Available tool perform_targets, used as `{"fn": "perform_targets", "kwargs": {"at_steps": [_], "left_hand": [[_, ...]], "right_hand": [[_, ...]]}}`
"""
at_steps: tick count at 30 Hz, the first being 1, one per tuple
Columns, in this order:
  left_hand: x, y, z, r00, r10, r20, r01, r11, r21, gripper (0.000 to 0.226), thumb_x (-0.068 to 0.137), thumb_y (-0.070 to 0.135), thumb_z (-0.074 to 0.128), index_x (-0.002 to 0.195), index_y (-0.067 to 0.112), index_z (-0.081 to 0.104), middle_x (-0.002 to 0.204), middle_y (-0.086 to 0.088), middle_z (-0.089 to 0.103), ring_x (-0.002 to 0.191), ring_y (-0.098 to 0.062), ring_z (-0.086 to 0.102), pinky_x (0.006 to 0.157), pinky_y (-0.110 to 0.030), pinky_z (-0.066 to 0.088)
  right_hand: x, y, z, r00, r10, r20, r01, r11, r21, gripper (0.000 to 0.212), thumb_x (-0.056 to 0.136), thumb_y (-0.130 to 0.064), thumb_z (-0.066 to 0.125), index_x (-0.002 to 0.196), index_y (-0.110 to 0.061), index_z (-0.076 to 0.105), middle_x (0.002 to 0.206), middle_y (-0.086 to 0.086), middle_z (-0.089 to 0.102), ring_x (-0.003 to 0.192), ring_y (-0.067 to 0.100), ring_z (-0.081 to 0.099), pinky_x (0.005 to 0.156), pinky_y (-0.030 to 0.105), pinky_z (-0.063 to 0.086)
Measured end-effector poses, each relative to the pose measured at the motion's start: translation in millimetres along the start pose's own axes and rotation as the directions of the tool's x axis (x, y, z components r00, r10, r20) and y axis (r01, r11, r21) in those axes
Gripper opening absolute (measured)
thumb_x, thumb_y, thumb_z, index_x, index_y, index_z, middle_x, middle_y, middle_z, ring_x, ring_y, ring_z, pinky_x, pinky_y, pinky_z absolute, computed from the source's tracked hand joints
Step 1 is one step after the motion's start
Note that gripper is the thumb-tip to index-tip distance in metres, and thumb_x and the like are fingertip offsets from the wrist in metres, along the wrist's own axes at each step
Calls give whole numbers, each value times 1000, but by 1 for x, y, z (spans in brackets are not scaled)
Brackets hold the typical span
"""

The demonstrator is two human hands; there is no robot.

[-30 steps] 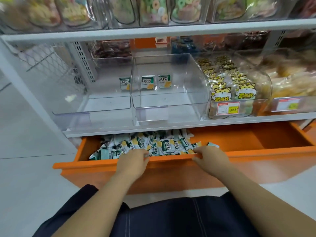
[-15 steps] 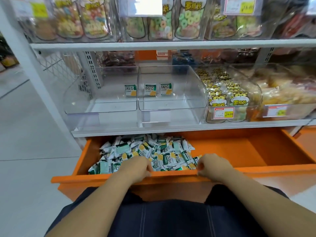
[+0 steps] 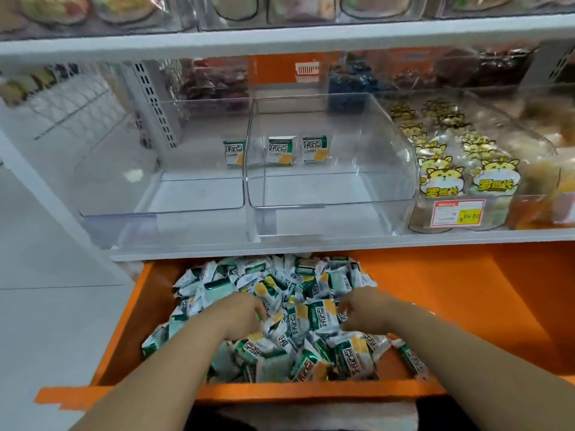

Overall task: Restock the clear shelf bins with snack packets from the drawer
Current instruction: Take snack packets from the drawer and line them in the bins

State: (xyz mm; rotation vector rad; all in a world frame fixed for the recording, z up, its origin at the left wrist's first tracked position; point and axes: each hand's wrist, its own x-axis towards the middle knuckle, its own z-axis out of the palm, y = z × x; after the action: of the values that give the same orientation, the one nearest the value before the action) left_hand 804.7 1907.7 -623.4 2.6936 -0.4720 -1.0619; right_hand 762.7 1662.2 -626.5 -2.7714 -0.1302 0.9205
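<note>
Two clear bins point(image 3: 389, 169) sit side by side on a white shelf point(image 3: 311, 245), above an open orange drawer point(image 3: 466, 306); pale floor point(image 3: 46, 321) lies leftward. The left hand point(image 3: 236, 315) and right hand point(image 3: 364, 312) dig curled fingers into the drawer's heap of snack packets point(image 3: 311, 315). The fingertips are buried, so I cannot tell whether they grasp anything. Three upright packets point(image 3: 281, 150) stand at the bins' rear.

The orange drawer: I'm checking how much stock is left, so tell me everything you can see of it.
The drawer is bright orange with a smooth, painted look, and stands pulled out from under the white shelf. Its left part holds a loose heap of small green, white and yellow packets; its right part shows bare floor. The left hand and right hand reach over the front rim, fingers curled round packets in the heap.
</note>
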Motion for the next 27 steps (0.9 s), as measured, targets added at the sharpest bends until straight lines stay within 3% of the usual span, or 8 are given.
{"fn": "perform_targets", "kwargs": {"at_steps": [6, 10, 14, 19, 22, 25, 27], "left_hand": [[47, -16, 24, 974, -64, -218, 72, 997, 27, 34, 94, 26, 54, 128, 31, 52, 129, 0, 57, 107, -20, 60, 88, -37, 51], [71, -22, 37, 962, -5, -274, 25, 997, 71, 43, 95, 25, 54, 137, 24, 45, 149, 1, 30, 125, -21, 47, 100, -36, 45], [79, -21, 46, 958, 33, -286, -2, 994, 110, 53, 96, 24, 50, 145, 22, 32, 156, -2, 9, 133, -24, 39, 100, -35, 47], [77, -17, 50, 948, 69, -312, -15, 985, 173, 55, 97, 28, 49, 147, 24, 25, 155, -4, 0, 119, -21, 52, 89, -29, 52], [77, -18, 55, 968, 69, -243, 13, 946, 323, 69, 95, 25, 52, 151, 26, 11, 156, -10, -7, 131, -31, 39, 97, -38, 49], [76, -17, 52, 981, 49, -190, 41, 897, 440, 90, 87, 16, 63, 152, 30, 2, 154, -14, 2, 133, -33, 34, 103, -43, 42], [74, -14, 48, 978, 47, -203, 55, 881, 469, 93, 82, 7, 64, 152, 29, 7, 149, -15, 11, 130, -33, 35, 104, -43, 40]], "right_hand": [[55, 4, 30, 999, -39, 28, 37, 998, 47, 58, 96, -30, 53, 149, -24, 28, 155, 4, 26, 141, 23, 29, 111, 35, 32], [77, 15, 48, 996, -76, -52, 80, 994, 68, 62, 94, -21, 56, 149, -27, 27, 153, 3, 29, 142, 23, 26, 109, 36, 37], [85, 21, 67, 998, -41, -39, 43, 996, 73, 72, 94, -20, 55, 152, -29, 13, 156, 5, 19, 146, 26, 16, 109, 41, 38], [89, 21, 74, 999, 32, -29, -30, 997, 72, 73, 91, -34, 61, 150, -24, 19, 152, 11, 25, 140, 28, 28, 106, 38, 40], [85, 22, 76, 997, 76, -11, -75, 992, 98, 76, 85, -38, 67, 148, -21, 27, 155, 7, 22, 138, 27, 33, 106, 36, 39], [77, 21, 77, 996, 48, -77, -40, 993, 108, 72, 80, -32, 70, 143, -22, 36, 149, 4, 27, 137, 24, 31, 106, 32, 40], [73, 17, 77, 995, 44, -93, -33, 993, 113, 71, 78, -29, 71, 141, -22, 38, 144, 3, 32, 130, 23, 40, 99, 31, 44]]}}
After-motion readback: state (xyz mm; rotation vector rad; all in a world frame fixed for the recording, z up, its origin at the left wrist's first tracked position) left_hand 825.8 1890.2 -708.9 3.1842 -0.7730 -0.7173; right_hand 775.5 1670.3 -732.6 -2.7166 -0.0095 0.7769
